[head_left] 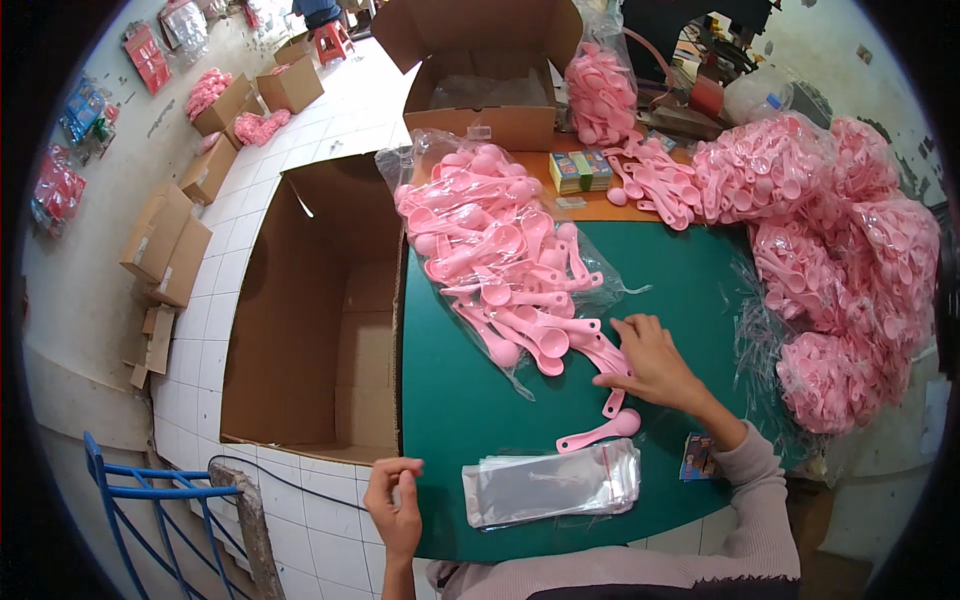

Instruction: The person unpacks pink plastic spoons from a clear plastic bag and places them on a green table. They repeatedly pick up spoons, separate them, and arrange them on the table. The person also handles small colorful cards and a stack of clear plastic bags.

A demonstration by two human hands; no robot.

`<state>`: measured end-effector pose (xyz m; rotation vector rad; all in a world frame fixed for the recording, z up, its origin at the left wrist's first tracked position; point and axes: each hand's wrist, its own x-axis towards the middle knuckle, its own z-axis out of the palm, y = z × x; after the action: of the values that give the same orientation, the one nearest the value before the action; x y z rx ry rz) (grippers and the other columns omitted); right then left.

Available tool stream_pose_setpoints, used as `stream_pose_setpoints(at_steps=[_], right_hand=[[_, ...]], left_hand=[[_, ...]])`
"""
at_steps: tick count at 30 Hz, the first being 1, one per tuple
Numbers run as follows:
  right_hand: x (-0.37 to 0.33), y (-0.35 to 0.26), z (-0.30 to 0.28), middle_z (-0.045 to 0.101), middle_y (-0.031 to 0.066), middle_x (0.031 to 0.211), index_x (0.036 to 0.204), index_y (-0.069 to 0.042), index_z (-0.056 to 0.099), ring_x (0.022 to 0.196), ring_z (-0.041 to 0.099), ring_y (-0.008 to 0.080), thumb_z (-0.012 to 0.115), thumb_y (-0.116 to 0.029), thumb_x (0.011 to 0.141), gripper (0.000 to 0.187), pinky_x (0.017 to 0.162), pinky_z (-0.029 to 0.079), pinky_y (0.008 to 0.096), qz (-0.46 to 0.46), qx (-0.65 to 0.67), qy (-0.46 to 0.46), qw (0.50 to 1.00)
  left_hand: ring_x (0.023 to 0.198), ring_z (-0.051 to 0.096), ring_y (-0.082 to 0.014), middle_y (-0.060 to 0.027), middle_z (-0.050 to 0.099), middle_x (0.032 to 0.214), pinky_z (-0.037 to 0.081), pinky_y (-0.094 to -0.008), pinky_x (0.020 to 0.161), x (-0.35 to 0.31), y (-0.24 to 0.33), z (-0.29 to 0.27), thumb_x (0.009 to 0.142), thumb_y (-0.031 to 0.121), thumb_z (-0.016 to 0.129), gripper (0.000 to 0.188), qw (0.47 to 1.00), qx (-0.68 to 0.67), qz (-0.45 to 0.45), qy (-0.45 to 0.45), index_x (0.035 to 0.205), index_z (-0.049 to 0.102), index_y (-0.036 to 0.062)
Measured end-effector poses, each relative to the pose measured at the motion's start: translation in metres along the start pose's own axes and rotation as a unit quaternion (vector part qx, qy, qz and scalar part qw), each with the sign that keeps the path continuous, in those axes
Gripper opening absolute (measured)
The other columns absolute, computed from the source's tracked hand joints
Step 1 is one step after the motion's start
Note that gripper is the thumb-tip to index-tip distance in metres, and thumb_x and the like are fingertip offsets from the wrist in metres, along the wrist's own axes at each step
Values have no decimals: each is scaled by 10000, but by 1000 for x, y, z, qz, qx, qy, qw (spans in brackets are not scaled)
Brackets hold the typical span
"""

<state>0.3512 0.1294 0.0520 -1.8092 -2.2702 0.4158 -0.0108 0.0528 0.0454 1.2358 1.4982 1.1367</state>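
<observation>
My right hand [660,368] is spread over a few pink plastic spoons [598,352] at the edge of the pile, thumb apart from the fingers. A heap of pink measuring spoons [490,225] spills from a clear plastic bag toward that hand. One single pink spoon [600,431] lies apart, just below it. In front of me is a stack of clear plastic sleeves [555,488]. My left hand [395,503] hangs beside the table's left edge with its fingers curled in, and nothing shows in it.
A large open carton [365,380] stands against the green table [690,285] on the left. Bulging bags of pink spoons [840,260] crowd the right side. Farther back are another open box [480,125] and a bundle of cards [580,172]. A blue metal rail [150,492] rises at lower left.
</observation>
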Motion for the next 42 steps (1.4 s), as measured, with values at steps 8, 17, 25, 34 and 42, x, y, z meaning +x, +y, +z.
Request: stream_pose_setpoints(at_steps=[8,17,25,34,42], right_hand=[[3,19,17,530,160,986,1073,23,503,932,521,313,665,-211,800,395,766,430,389,43,69,-57,995],[6,58,-43,576,40,952,1107,-6,532,844,551,105,665,-192,853,341,715,455,247,159,628,-126,751],[71,125,-84,609,14,903,1044,-11,589,777,569,80,685,-365,853,414,665,478,223,74,545,-22,835],[133,201,-104,635,96,921,1062,27,596,820,598,154,652,-311,843,407,726,491,300,123,-172,369,905],[61,-28,19,531,203,1184,1120,23,556,1109,507,358,685,-274,795,459,928,424,422,-187,26,40,981]], left_hand=[[1061,500,-334,-204,483,1127,421,-413,874,-68,-40,0,812,56,544,169,946,293,49,128,968,565,-7],[1017,516,-282,-168,499,1113,448,-385,834,-71,-56,9,835,124,529,252,956,216,1,197,1046,513,-13],[1004,523,-276,-159,508,1094,459,-388,834,-73,-57,7,828,122,514,244,960,190,7,207,1033,516,-9],[994,541,-288,-176,530,1087,472,-393,818,-69,-54,6,840,130,498,311,965,200,-4,172,1109,522,-23],[878,599,-434,-261,623,979,457,-469,779,-46,-36,8,905,152,475,443,956,267,-101,67,1311,404,-12]])
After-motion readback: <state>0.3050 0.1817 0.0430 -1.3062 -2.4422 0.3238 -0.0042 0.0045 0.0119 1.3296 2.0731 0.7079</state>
